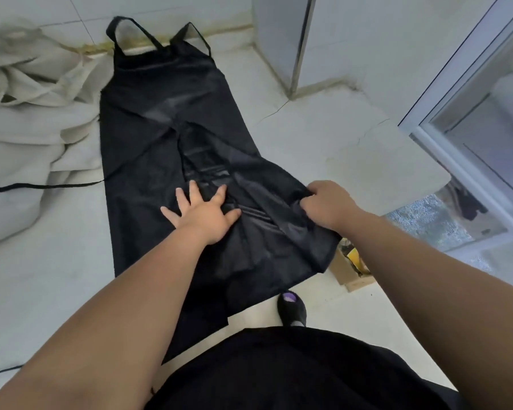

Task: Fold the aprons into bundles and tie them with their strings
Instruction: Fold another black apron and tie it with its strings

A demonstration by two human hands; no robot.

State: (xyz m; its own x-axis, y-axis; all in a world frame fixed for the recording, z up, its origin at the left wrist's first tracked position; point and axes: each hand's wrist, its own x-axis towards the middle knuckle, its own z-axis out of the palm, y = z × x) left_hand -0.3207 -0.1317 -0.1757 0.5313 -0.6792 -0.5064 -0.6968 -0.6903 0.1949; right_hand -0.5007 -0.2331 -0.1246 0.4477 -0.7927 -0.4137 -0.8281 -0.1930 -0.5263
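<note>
A long black apron [148, 137] lies spread lengthwise on a white counter [323, 143], its neck loop at the far end by the wall. Its near end hangs over the counter's front edge. My left hand [200, 213] presses flat on the apron's middle, fingers spread. My right hand [328, 205] grips the apron's right edge, which is pulled up and partly folded over toward the middle. One black waist string [42, 186] trails off to the left across the counter.
A heap of cream-coloured cloth [27, 93] lies at the left, touching the apron. A window frame [471, 108] stands at the right. Below the counter edge are a cardboard box [350, 273] and a foot in a dark slipper [292, 309].
</note>
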